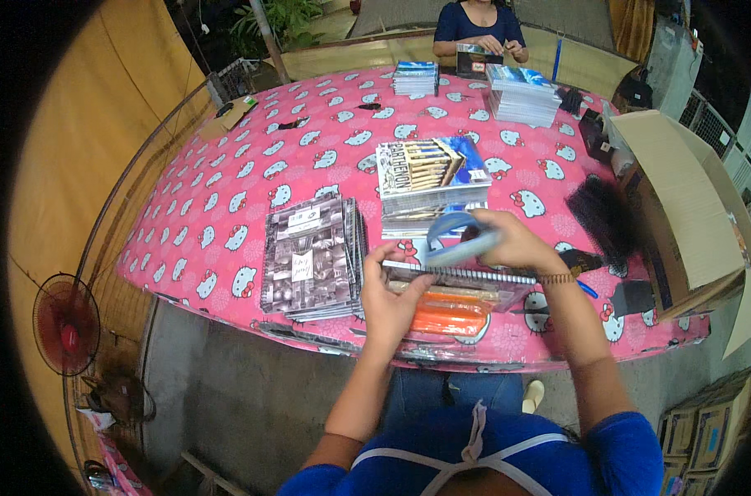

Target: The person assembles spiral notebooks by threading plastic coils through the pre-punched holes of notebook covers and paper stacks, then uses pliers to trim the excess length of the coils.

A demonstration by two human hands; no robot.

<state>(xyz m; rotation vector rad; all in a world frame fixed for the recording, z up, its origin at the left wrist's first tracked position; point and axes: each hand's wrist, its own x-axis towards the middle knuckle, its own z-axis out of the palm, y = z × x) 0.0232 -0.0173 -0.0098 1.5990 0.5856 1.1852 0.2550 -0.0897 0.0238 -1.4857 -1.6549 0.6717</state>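
Observation:
My left hand grips the left end of a spiral-bound notebook, thumb on the near side. The notebook stands tilted on edge with its dark coil along the top. My right hand is closed round a blue-grey curved tool, smeared by motion, just above the coil; its exact kind is unclear. In front of the notebook lies an orange plastic-wrapped bundle. To the left sits a stack of dark-grey spiral notebooks. Beyond my hands is a stack of books with a temple picture.
A pink patterned cloth covers the table. At right are loose black coils and an open cardboard box. More book stacks stand at the far side, where another person works. A fan is at left.

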